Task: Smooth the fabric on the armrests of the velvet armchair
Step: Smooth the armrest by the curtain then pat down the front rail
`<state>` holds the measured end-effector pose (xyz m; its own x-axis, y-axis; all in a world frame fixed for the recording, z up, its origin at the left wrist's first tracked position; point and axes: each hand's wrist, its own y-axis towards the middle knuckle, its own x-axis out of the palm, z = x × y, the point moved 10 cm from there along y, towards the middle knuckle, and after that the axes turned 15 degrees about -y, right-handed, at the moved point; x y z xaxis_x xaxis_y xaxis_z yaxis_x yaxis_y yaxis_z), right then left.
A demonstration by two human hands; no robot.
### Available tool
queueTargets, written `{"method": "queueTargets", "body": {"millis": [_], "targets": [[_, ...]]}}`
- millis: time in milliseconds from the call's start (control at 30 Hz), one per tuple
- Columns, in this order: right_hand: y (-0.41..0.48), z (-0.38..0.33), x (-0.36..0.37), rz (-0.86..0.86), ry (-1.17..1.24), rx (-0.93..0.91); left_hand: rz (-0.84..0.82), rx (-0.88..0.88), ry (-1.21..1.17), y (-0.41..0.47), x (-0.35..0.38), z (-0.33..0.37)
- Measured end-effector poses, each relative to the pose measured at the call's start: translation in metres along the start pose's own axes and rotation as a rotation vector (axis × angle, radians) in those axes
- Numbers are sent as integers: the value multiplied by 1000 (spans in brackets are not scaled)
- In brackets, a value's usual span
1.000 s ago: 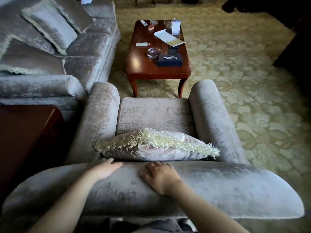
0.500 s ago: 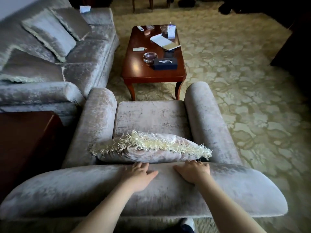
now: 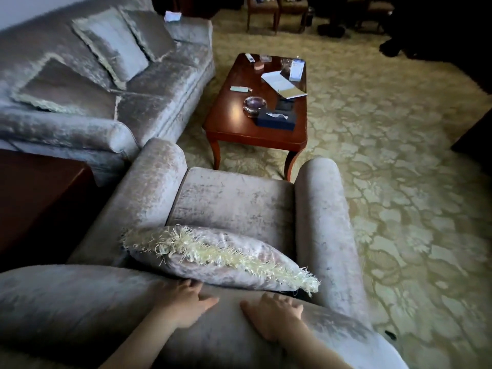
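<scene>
I stand behind a grey-pink velvet armchair (image 3: 234, 201) and look down over its backrest top (image 3: 66, 302). My left hand (image 3: 183, 302) lies flat on the backrest top, fingers spread, just behind a fringed cushion (image 3: 213, 254) that rests on the seat. My right hand (image 3: 274, 312) lies flat on the same top, a little to the right, palm down. Neither hand holds anything. The left armrest (image 3: 143, 193) and the right armrest (image 3: 324, 222) run away from me on either side of the seat, both untouched.
A velvet sofa (image 3: 149, 83) with several cushions stands at the far left. A dark wooden side table (image 3: 34, 198) sits at the left of the armchair. A red-brown coffee table (image 3: 234, 123) with papers, an ashtray and a tissue box stands beyond the seat. Patterned carpet (image 3: 399, 182) spreads to the right.
Both hands have slid to the right along the backrest top and stay flat on it. The view has swung to the right and tilted, so the armchair now sits at an angle.
</scene>
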<state>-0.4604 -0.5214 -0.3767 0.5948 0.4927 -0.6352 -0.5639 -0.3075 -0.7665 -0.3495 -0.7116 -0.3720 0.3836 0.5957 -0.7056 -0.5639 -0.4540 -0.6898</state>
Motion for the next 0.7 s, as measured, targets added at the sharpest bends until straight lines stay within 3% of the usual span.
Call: {"method": "queueTargets", "body": {"millis": [200, 433, 700], "targets": [[15, 42, -30, 54, -58, -50, 90, 0, -34, 3, -8, 49], [0, 44, -34, 151, -9, -89, 85, 70, -114, -16, -11, 54], [-5, 54, -32, 204, 69, -43, 139, 287, 2, -50, -13, 49]]}}
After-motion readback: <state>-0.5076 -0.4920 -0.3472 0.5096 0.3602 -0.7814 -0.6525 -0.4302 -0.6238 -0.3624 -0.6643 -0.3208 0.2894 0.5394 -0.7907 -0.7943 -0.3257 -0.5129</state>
